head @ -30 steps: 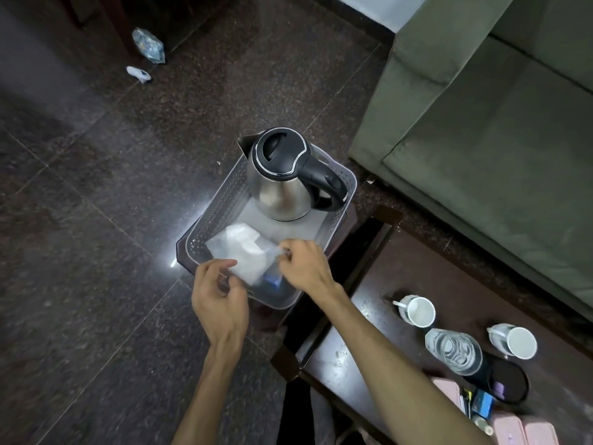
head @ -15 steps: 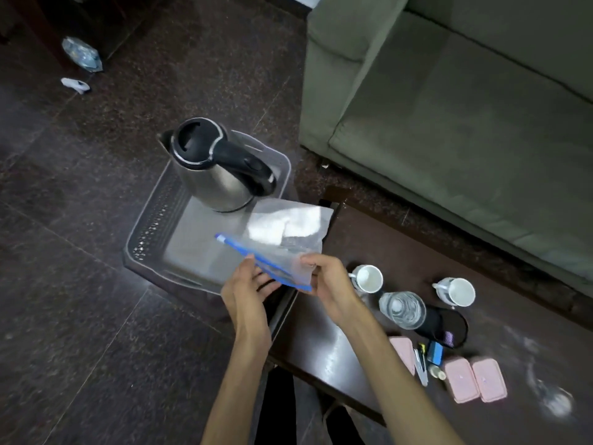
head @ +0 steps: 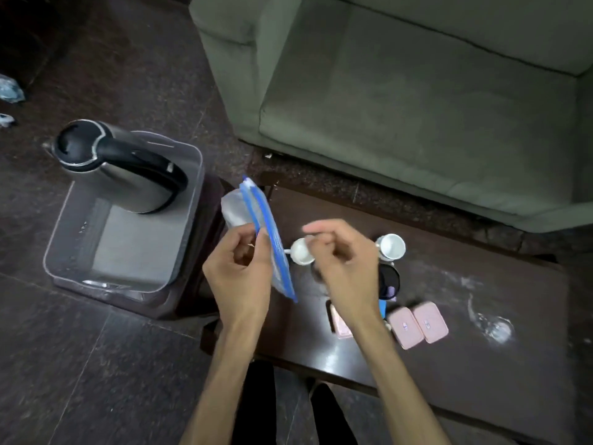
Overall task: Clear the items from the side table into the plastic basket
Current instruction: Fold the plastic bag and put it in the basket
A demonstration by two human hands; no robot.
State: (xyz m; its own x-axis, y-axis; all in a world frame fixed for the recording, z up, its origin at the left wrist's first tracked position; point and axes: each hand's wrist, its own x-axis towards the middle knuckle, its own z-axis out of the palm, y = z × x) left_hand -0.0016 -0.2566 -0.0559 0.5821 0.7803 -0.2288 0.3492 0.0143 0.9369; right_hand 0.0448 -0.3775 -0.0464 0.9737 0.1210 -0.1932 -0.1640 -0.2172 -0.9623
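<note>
Clear zip bag [head: 256, 216] with blue seal held upright beside the grey basket [head: 189, 220], which holds a steel kettle [head: 128, 181]; two white cups [head: 301, 252] stand on the dark counter [head: 481, 364].

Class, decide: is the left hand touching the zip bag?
Touching. The head view shows the left hand pinching the zip bag at its blue seal, its fingers overlapping the plastic.

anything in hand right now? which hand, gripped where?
Left hand pinches the zip-top bag at its blue zipper edge. Right hand, fingers loosely curled, holds nothing visible.
</note>
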